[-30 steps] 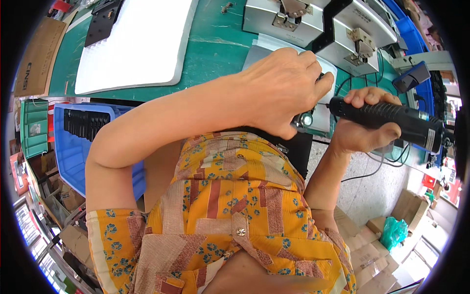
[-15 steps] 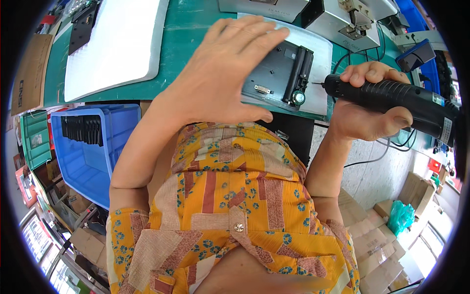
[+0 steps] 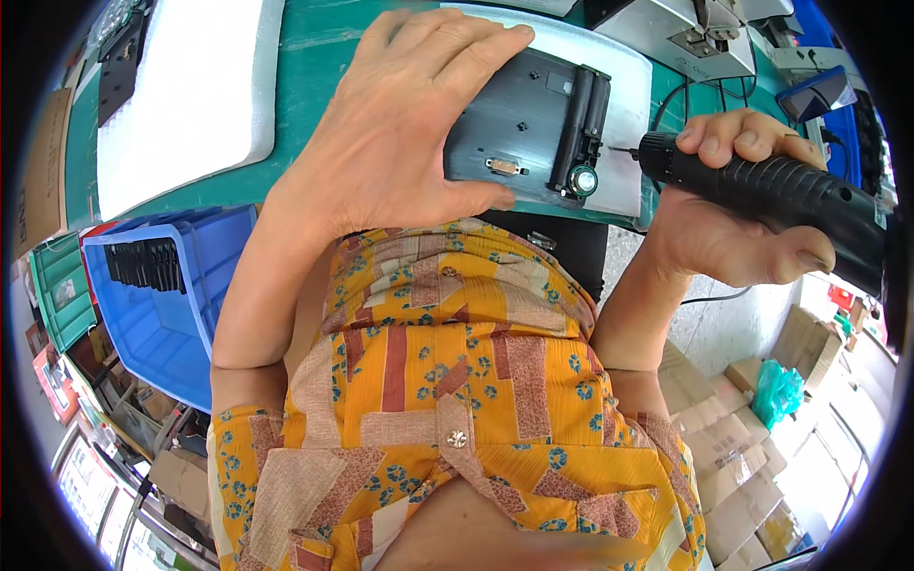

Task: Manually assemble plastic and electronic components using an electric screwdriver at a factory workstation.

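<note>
A flat black plastic housing [image 3: 514, 124] lies on a white foam sheet [image 3: 624, 124], with a small metal-framed connector on its face and a round silvery-green part at its near right corner. My left hand [image 3: 390, 133] spans its left side, fingers along the far edge and thumb along the near edge, gripping it and hiding part of it. In my right hand [image 3: 714, 238] is a black electric screwdriver [image 3: 781, 190], wrapped by fingers and thumb. Its thin bit points left, close to the housing's right edge with a small gap between.
On the green-topped table [image 3: 319, 86], another white foam sheet [image 3: 205, 95] lies at left beside a black panel [image 3: 121, 67]. Grey metal machines [image 3: 666, 43] stand at the back right, with black cables. A blue bin [image 3: 157, 333] holding black parts is at my left; cardboard boxes [image 3: 724, 466] lie lower right.
My left hand has come down around the left side of the housing, its thumb now at the near edge. The screwdriver has shifted slightly right, still level with the housing's right edge.
</note>
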Action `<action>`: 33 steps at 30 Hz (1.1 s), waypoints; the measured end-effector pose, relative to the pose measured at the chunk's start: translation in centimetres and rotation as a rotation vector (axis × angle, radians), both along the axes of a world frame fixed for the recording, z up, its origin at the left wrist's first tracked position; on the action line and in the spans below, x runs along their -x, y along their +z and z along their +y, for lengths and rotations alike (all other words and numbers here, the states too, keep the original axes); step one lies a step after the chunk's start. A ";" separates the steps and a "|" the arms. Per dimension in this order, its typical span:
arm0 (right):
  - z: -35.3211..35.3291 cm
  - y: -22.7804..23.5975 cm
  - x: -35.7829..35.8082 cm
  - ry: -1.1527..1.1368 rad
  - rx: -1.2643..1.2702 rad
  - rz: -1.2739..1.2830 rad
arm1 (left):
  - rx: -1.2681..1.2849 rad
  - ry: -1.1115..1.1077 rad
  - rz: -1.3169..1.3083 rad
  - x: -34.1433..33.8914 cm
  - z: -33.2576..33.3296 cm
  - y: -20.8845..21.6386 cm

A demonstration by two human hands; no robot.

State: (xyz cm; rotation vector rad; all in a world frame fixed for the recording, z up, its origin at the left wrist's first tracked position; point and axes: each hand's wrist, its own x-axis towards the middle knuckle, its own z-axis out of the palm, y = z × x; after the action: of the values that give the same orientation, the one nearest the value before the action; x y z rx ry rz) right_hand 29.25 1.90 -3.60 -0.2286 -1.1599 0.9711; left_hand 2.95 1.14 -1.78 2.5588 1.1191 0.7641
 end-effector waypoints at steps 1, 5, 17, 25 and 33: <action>-0.1 0.1 0.2 0.002 0.003 0.000 | -0.002 0.010 -0.024 0.0 -0.2 0.0; -0.3 0.5 0.5 -0.008 0.041 -0.022 | -0.038 -0.030 -0.118 0.2 -0.9 -0.7; 0.1 -0.2 0.3 0.014 -0.016 -0.015 | -0.058 -0.040 -0.337 -3.9 -2.3 -2.0; -0.1 -0.1 0.8 0.051 0.023 0.068 | -0.061 0.008 -0.321 -4.9 -2.3 -1.8; -0.1 -0.2 0.7 0.050 0.020 0.066 | 0.005 -0.094 -0.292 -4.6 -1.3 -1.8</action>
State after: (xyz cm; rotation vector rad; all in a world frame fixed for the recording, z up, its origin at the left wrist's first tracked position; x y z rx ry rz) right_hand 28.50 1.78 -3.77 -0.1822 -1.1001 1.0273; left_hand 7.53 -0.21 -3.56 2.3764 0.9007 1.0661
